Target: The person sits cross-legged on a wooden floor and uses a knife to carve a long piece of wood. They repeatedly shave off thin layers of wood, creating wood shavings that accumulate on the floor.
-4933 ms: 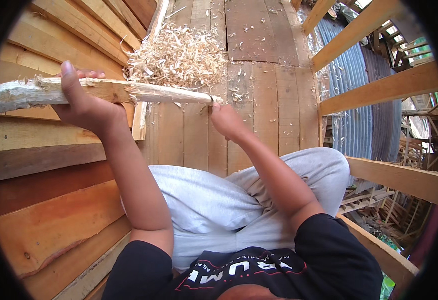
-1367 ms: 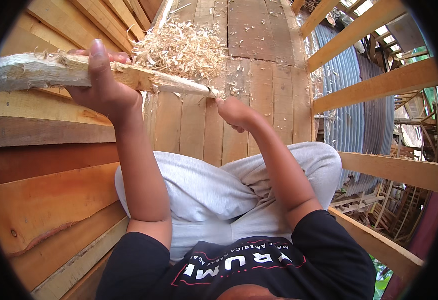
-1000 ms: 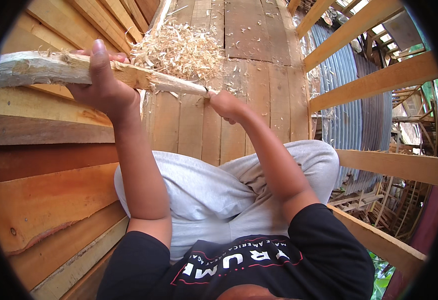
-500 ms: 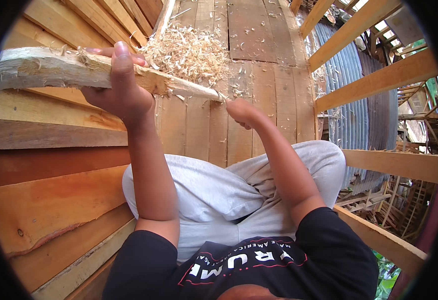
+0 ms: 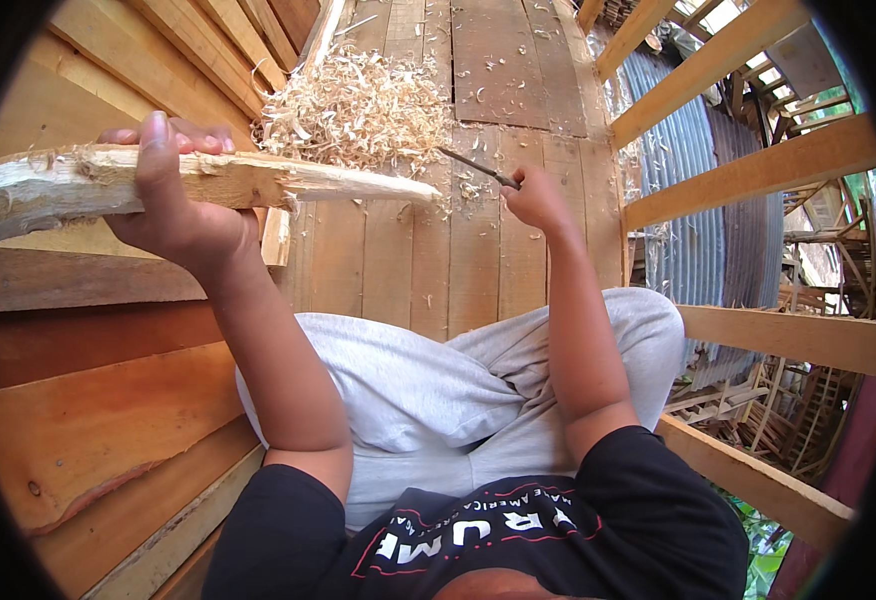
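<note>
A long, pale piece of wood stretches across the upper left, bark-rough at its thick left end and whittled to a narrow tip at the right. My left hand is wrapped round its thick part from below, thumb over the top. In my right hand is a knife with a thin, dark blade pointing up and left. The blade is apart from the wood, a little beyond its tip. My right fingers are closed round the handle and hide most of it.
A heap of curly wood shavings lies on the plank floor beyond the wood. Stacked boards line the left side. Wooden rails stand at the right, with corrugated metal sheets past them. My crossed legs are close in front.
My right hand has moved right and slightly up, so the knife is off the wood and its blade shows. My left hand and the wood have shifted left.
</note>
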A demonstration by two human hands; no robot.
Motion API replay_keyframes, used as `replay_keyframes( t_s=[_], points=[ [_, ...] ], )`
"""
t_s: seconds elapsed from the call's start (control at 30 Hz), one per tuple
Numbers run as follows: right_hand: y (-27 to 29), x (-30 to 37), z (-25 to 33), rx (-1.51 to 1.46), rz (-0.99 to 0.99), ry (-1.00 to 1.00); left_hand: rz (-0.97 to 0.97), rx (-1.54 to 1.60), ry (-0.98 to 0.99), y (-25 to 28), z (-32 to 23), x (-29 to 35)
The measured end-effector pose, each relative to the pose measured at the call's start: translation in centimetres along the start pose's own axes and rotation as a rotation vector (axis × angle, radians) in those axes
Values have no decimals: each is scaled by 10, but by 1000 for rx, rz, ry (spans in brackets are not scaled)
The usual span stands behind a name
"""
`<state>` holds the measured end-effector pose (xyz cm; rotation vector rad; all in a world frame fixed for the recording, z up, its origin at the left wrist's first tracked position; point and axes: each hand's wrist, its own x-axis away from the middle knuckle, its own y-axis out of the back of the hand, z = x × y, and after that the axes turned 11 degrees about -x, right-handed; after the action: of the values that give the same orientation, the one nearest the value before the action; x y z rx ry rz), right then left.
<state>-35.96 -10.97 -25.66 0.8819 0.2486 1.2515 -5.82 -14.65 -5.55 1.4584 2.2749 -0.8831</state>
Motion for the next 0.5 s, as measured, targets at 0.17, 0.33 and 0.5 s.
replay_keyframes(
  t_s=[0.17, 0.33, 0.5],
  points=[
    [30, -6, -20, 211, 291, -7, 35, 34, -44, 11, -14, -4],
    [22, -6, -26, 230, 471, 6, 63, 54, -49, 19, -21, -7],
    [15, -18, -21, -15, -119, 6, 61, 29, -72, 20, -24, -7]
  ],
)
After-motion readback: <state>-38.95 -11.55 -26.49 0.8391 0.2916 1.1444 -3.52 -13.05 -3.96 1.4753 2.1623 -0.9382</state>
